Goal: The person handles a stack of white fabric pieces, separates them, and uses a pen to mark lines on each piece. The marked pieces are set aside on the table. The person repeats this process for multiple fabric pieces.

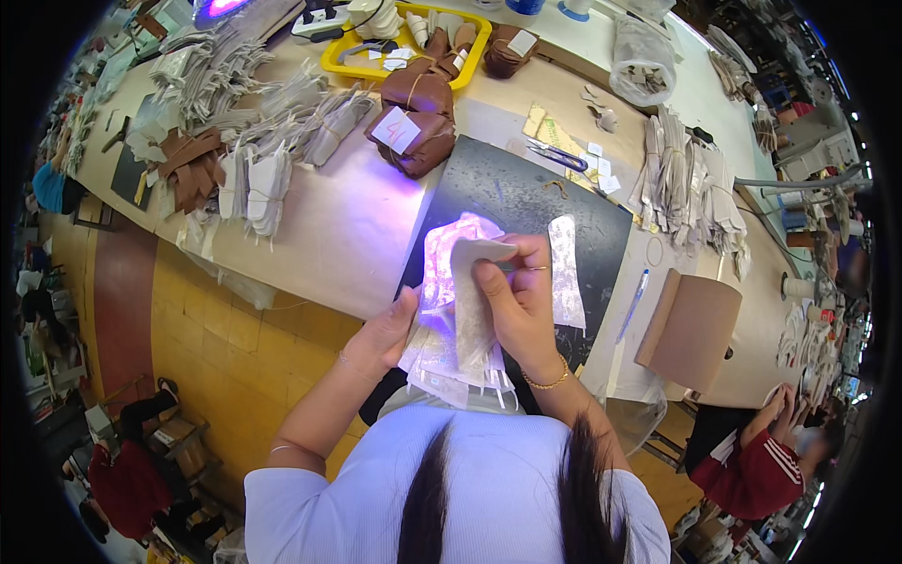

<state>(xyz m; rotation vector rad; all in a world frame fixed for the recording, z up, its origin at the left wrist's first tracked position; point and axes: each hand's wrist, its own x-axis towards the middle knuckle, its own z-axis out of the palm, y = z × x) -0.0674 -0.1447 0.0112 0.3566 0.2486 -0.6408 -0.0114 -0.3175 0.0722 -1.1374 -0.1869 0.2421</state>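
Note:
My left hand [383, 331] is closed on the left edge of a small stack of pale, flared cut pieces [437, 273] with a mottled silvery face. Thumb and fingers of my right hand [520, 299] pinch the upper end of one grey-white piece [477, 315], which is bent over in front of the stack. Purple-white light falls on the stack, over the near edge of a black cutting mat [489, 179]. To the right of my right hand, a single mottled piece [565, 268] of similar shape lies flat on the mat.
Brown bundles [418, 141] and a yellow tray [474, 52] stand beyond the mat. Pale strip bundles [258, 188] lie left, others [681, 174] right. Thread snips [561, 157], a blue pen [634, 293] and a curled brown sheet [691, 329] lie right. Another person [752, 461] sits at lower right.

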